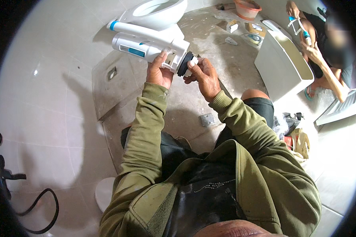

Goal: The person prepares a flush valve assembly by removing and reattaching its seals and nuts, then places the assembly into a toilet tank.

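Observation:
A white toilet flush valve with blue accents is held up in front of me, lying nearly sideways. My left hand is closed round its lower body from beneath, thumb along the slotted part. At the valve's right end sits a thick black rubber ring. My right hand pinches the white end piece just beyond that ring, thumb and fingers bent against it. Part of the end piece is hidden by these fingers.
Beyond the valve stands a white toilet bowl. To the right is an open white cistern; behind it another person handles a white and blue fitting. An orange bucket is far back. A black hose hangs at left.

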Tool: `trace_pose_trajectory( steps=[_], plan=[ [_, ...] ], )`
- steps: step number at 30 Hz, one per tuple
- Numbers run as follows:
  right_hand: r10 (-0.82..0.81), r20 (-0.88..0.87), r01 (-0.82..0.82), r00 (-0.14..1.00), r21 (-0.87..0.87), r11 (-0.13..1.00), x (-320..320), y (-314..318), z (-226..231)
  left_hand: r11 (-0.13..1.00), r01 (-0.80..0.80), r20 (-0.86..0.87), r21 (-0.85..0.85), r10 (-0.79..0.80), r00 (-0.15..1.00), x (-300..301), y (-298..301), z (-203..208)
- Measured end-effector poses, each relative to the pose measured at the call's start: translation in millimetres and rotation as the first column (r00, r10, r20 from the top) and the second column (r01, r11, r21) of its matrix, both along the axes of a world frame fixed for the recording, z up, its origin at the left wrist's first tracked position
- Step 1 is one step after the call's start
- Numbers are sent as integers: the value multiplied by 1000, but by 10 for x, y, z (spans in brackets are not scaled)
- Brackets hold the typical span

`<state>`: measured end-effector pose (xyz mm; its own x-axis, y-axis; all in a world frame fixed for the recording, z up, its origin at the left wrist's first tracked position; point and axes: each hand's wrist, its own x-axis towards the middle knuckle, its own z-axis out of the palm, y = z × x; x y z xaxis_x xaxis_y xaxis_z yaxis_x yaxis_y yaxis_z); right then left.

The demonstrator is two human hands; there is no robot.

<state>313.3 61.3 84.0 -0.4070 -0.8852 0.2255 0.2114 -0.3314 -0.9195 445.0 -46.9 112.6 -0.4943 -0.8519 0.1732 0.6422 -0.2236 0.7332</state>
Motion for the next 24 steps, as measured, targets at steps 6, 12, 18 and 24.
trace_pose_trajectory(
  steps=[6, 12, 18, 24],
  plan=[
    [-11, 82, 12, 997, -20, 1000, 48, 22, 21, 999, 29, -33, 38, -28, 999, -27, 48, 62],
    [-124, -189, 129, 974, 11, 992, 70, 35, 3, 998, 25, -68, 61, -21, 998, -35, 13, 25],
    [-295, -483, 255, 824, -148, 956, 34, 14, -71, 995, -49, -56, 83, 54, 997, -53, 51, 24],
    [-371, -498, 263, 784, -274, 925, 116, 33, -10, 995, -32, -82, 97, 40, 996, -21, 7, 18]
  ],
)
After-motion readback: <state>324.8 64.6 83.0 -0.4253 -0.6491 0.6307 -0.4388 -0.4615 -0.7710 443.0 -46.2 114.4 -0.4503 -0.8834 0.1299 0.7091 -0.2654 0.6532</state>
